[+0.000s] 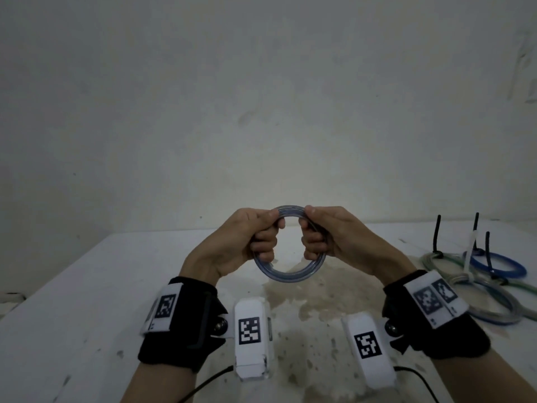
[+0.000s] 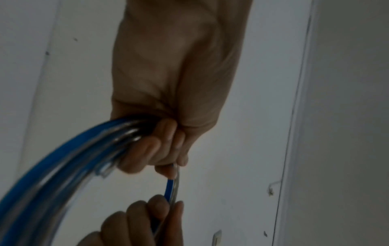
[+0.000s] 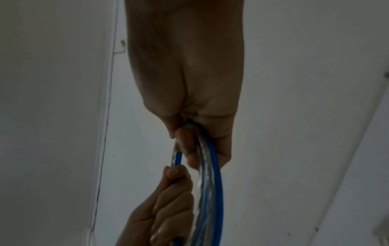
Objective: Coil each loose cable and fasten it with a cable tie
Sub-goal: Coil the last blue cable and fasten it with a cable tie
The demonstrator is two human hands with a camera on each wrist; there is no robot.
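White stained table (image 1: 87,286) against a pale wall. Left hand (image 1: 241,242) and right hand (image 1: 325,237), both fists closed round opposite sides of one coiled cable (image 1: 287,276), clear and blue strands, held upright in the air above the table. Right of the hands, on the table: tied coils (image 1: 479,274), grey, green and blue, with black cable ties (image 1: 436,234) standing up.

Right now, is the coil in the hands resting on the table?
No. Both hands, left and right, hold the coil up above the table.
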